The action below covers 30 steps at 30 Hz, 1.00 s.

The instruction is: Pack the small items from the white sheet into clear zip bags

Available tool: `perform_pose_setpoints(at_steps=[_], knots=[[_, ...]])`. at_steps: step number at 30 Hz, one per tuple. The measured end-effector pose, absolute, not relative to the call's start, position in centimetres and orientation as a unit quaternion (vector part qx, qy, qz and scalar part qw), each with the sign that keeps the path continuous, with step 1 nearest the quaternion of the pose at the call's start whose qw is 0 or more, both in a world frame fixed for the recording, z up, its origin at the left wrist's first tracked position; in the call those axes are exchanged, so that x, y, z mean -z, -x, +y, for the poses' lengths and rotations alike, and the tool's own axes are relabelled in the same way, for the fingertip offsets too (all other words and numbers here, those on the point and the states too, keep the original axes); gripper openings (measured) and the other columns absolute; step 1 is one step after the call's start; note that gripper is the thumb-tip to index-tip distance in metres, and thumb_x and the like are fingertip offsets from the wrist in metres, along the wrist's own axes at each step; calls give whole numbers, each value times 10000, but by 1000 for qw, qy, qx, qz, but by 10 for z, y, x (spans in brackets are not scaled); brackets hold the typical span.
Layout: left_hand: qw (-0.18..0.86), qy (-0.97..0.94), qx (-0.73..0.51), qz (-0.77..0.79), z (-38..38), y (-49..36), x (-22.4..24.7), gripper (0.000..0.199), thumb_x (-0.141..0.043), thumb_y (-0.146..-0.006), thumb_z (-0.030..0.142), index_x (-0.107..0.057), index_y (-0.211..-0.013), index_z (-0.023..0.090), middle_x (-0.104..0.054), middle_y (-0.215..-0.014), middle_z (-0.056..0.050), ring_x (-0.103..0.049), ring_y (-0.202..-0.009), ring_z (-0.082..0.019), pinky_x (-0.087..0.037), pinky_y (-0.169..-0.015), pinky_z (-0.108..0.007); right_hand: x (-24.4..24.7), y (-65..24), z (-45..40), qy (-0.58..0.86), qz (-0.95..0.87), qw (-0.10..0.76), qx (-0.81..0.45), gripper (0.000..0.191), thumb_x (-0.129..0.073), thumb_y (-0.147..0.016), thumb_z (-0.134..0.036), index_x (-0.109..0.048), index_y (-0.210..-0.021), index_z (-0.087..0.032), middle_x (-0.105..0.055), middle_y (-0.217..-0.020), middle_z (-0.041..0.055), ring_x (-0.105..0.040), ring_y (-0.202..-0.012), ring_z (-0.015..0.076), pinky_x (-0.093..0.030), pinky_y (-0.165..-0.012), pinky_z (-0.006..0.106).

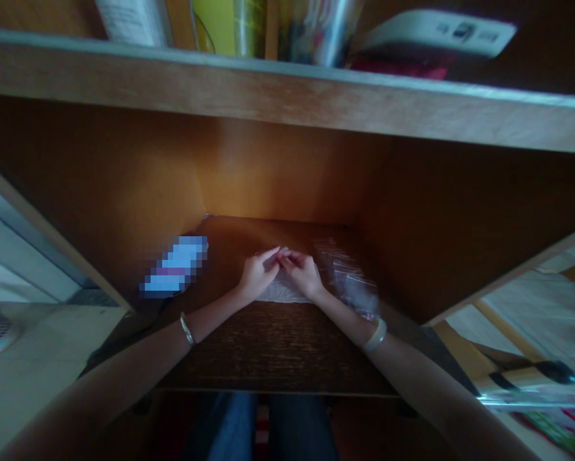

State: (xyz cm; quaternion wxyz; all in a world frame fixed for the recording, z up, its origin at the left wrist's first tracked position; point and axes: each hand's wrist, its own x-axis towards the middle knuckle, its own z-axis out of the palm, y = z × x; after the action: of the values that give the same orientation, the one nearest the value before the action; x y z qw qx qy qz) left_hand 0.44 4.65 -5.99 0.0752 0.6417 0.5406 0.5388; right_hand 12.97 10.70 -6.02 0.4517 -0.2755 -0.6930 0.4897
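The counter (249, 346), dark brown and wood-grained, is closed in by wooden side walls and a back panel, and is spanned overhead by a thick-edged shelf (287, 99). On that shelf several containers are held: a white cylinder (134, 22), a yellow container (215, 25), and a transparent jar (326, 32) in which coloured matter is seen but cannot be identified. A white box-like object (441, 32) is placed to their right. On the counter's left side, a phone-shaped object (175, 269) is masked by pixels.

At the right, transparent plastic bags (352, 278) are laid in an overlapping row beside the right forearm; something pinkish is glimpsed at their near end, though whether it is contained in them cannot be told. At the middle of the counter, beneath the hands, a whitish translucent sheet (287, 293) is spread. It is judged light, limp and easily slid or creased, and is best taken by an edge.

The left hand (259, 278) and right hand (307, 274) are brought together above it, thumbs and forefingers closed in pinches. By these fingertips a small pale piece (284, 250) appears to be gripped, its identity blurred; it is judged very light and easily dropped, so a fingertip hold is suited.
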Motion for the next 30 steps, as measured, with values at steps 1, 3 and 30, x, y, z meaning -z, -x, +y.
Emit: perform_pose_setpoints(at_steps=[1, 3, 30], knots=[[64, -639, -546, 539, 45, -5, 58, 312, -605, -786, 123, -643, -1093, 159, -688, -1101, -97, -663, -989, -202, -530, -906, -373, 59, -130, 106, 274, -681, 470, -490, 223, -619, -750, -434, -647, -713, -216, -647, -700, 3, -579, -639, 142, -469, -640, 271], [48, -633, -561, 532, 44, -6, 55, 214, -602, -816, 170, -659, -1022, 170, -707, -1030, -81, -669, -939, -190, -535, -872, -357, 58, -130, 106, 272, -656, 502, -494, 248, -623, -757, -444, -612, -687, -206, -606, -656, -5, -544, -586, 126, -451, -591, 254], [64, -655, -558, 505, 37, -9, 50, 208, -544, -850, 215, -654, -1020, 172, -715, -997, -68, -677, -883, -171, -540, -828, -301, 53, -134, 94, 279, -771, 500, -281, 173, -462, -882, -321, -502, -741, -229, -538, -723, 13, -506, -686, 153, -420, -653, 289]])
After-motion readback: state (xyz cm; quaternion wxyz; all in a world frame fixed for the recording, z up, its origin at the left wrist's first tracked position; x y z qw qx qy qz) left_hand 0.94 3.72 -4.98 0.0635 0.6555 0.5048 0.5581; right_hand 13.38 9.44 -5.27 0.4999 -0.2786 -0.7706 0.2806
